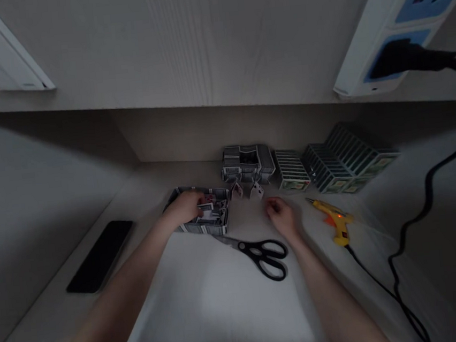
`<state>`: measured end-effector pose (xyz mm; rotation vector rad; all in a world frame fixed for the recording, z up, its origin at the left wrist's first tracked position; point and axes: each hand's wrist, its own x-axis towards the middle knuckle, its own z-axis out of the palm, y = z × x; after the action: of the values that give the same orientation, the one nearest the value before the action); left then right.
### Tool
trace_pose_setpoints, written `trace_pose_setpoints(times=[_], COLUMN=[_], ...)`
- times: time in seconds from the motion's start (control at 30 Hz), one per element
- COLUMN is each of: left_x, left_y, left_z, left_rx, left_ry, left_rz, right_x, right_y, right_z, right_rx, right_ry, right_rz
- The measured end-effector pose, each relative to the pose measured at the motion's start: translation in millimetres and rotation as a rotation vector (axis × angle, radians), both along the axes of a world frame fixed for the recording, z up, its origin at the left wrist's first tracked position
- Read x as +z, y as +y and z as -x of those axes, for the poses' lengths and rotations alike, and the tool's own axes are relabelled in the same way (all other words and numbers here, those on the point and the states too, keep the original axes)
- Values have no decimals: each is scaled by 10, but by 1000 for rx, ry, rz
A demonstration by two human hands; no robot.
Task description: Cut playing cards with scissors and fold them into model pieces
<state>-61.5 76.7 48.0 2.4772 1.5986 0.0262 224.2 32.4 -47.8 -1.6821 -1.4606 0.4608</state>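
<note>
My left hand [185, 206] reaches into a shallow box built from playing cards [206, 221] and rests on the loose cards inside; whether it grips one I cannot tell. My right hand [281, 212] lies on the white desk just right of that box, fingers curled, with nothing visible in it. Two small folded cards [248, 190] stand just beyond it. Black-handled scissors [260, 253] lie between my forearms, blades pointing left.
A second card box [247, 164] and rows of glued card panels [342, 162] stand at the back wall. A yellow glue gun [335, 221] lies right, its black cord [398, 262] trailing to a power strip [399, 20]. A black phone [101, 254] lies left.
</note>
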Motion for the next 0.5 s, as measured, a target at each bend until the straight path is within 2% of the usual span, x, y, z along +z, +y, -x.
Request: trace_pose_setpoints(times=[0.2,0.33,0.5], left_x=[182,249,354], left_y=[-37,-61,-137], left_z=[9,0,-7], left_rx=[78,124,190], left_ry=[-32,-75,-272], left_rz=[-51,-87,-118], right_x=[37,63,130], right_y=[-25,-55,-122], right_z=[27,45,95], right_rx=[21,27,47], right_ry=[93,139,362], right_rz=[2,-3,-29])
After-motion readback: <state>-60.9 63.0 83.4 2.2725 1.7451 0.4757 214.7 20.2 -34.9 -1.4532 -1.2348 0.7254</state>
